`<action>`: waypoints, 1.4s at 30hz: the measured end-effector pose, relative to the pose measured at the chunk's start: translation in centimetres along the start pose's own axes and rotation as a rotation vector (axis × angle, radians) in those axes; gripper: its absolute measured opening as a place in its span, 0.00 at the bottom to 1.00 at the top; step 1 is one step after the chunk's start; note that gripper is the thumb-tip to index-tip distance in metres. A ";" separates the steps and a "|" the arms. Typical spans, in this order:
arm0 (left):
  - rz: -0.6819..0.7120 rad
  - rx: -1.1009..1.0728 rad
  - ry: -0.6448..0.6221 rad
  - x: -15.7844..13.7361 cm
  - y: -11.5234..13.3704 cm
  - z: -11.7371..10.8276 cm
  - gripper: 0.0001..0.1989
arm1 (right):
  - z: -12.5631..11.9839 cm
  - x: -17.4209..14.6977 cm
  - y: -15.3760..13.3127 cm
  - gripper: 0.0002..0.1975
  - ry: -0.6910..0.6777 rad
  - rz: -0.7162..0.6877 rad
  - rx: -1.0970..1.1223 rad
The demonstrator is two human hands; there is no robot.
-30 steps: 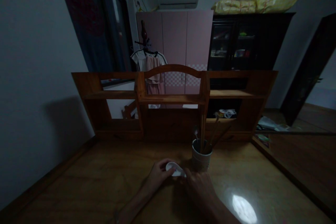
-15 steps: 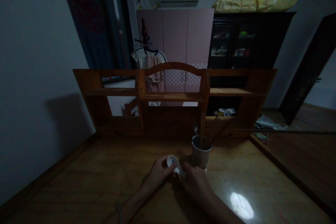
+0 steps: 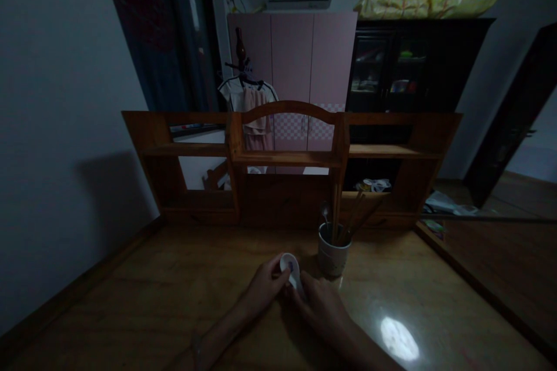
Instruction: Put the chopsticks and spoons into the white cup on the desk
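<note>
A white soup spoon (image 3: pixel 290 267) with a blue mark in its bowl is held between both hands, above the wooden desk top (image 3: pixel 187 284). My left hand (image 3: pixel 266 284) grips the bowl end, its thumb lying over the rim. Around the handle end, my right hand (image 3: pixel 319 301) is closed, hiding the tip of the handle. Just beyond the right hand stands a white cup (image 3: pixel 333 256) holding chopsticks (image 3: pixel 336 214) and a metal spoon (image 3: pixel 324 212).
A wooden shelf unit (image 3: pixel 287 157) spans the back of the desk. A pale wall (image 3: pixel 73 145) borders the left side. Bright light (image 3: pixel 399 338) reflects off the desk at the right front. Farther back are a pink wardrobe (image 3: pixel 290 58) and a dark cabinet (image 3: pixel 422 69).
The spoon has turned a little more upright, its bowl shifting slightly up and right. Both hands have kept hold of it. The view has shifted slightly.
</note>
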State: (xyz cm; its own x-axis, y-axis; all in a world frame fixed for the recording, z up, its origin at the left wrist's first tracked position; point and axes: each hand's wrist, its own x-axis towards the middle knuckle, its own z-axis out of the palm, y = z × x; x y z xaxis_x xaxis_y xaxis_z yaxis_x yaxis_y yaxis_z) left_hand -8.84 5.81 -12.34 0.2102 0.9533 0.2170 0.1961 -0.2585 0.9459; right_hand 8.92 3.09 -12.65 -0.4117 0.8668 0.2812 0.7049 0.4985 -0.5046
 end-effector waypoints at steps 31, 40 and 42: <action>0.024 0.103 -0.035 -0.5 -0.2 -0.5 0.09 | 0.3 -0.2 -0.4 0.07 -0.053 0.011 0.047; 0.012 0.064 -0.011 -0.4 0.0 -0.4 0.07 | 0.9 -0.2 0.1 0.04 -0.009 -0.029 0.104; 0.016 0.071 -0.004 -0.4 0.2 -0.3 0.07 | 0.9 -0.2 0.1 0.04 -0.015 -0.018 0.098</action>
State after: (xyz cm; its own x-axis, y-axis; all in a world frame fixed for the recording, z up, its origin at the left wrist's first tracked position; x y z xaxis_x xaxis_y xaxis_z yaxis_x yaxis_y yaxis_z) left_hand -9.21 5.39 -12.19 0.2180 0.9483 0.2306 0.2597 -0.2841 0.9229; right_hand 8.57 2.98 -13.53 -0.4326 0.8573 0.2792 0.6378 0.5099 -0.5772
